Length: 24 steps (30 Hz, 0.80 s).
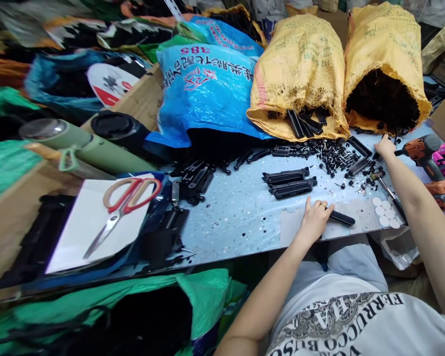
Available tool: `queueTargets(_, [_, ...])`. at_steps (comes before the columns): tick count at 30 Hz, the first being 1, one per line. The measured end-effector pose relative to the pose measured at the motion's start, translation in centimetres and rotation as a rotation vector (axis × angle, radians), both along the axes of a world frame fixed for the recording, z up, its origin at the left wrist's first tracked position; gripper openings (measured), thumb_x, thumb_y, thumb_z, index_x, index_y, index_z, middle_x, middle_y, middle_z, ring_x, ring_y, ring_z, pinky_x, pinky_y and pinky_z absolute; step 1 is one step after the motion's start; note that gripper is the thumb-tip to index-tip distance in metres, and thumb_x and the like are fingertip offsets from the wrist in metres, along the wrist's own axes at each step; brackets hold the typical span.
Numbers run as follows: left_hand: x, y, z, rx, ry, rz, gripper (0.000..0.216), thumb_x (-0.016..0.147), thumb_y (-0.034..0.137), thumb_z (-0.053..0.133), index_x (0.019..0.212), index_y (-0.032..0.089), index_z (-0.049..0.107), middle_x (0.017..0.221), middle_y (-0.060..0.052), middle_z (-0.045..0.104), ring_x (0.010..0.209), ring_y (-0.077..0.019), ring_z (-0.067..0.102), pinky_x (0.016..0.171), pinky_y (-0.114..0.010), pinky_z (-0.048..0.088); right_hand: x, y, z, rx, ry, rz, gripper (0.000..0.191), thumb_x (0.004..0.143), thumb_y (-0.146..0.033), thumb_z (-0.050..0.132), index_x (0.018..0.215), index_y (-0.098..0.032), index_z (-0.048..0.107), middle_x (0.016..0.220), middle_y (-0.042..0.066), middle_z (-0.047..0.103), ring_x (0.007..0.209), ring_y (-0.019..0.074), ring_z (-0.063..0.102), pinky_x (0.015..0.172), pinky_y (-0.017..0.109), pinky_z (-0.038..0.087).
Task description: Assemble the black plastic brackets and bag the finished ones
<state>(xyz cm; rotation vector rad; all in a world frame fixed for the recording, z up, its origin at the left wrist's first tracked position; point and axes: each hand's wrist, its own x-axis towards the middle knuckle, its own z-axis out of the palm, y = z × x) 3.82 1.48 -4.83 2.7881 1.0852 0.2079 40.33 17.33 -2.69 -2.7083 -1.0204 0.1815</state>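
Observation:
My left hand (316, 216) is at the table's front edge, its fingers closed on one end of a narrow black plastic part (343, 218). That part lies over a grey strip. My right hand (385, 147) reaches far forward, below the mouth of the right yellow sack (387, 42). Its thumb and forefinger look apart, close to loose black parts; no held thing shows. Two long black assembled pieces (289, 182) lie side by side beyond my left hand. A heap of small black-headed screws (333, 157) spreads between the hands, and a screwdriver (389, 193) rests beside my right forearm.
An orange-and-black cordless drill (426, 153) stands at right. White round discs (385, 212) sit near the front edge. At left are red-handled scissors (120, 205), a green bottle (96, 146) and black parts. A blue sack (207, 94) and another yellow sack (300, 64) line the back.

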Motion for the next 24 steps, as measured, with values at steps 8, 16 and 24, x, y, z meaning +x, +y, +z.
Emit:
queueTargets(8, [-1.8,-0.5,0.5,-0.131,0.023,0.125,0.036,0.088,0.029,0.052,0.122,0.019,0.053,0.108,-0.011,0.059,0.102,-0.0252,0.054,0.091,-0.042,0.039,-3.7,-8.2,0.7,0.364,0.048,0.698,0.039,0.084,-0.029,0.049,0.121,-0.014,0.052,0.108,0.012,0.06,0.098,0.0222,0.055,0.085,0.035,0.043])
queueTargets(16, [1.8,0.9,0.9,-0.297,-0.02,-0.111,0.036,0.093,0.034,0.038,0.125,0.021,0.048,0.109,-0.008,0.059,0.102,-0.0227,0.053,0.086,-0.036,0.04,-12.1,-22.1,0.8,-0.261,0.01,1.447,0.037,0.092,-0.048,0.042,0.102,-0.018,0.062,0.087,0.007,0.065,0.073,0.0162,0.061,0.061,0.025,0.034])
queueTargets(24, [1.5,0.2,0.5,-0.262,-0.13,-0.12,0.062,0.069,0.061,0.063,0.111,0.018,0.049,0.099,-0.009,0.061,0.092,-0.026,0.058,0.08,-0.036,0.044,-13.9,-22.8,2.1,-0.263,-0.245,1.302,0.042,0.095,-0.051,0.031,0.099,-0.019,0.058,0.086,0.007,0.063,0.075,0.0176,0.059,0.059,0.027,0.026])
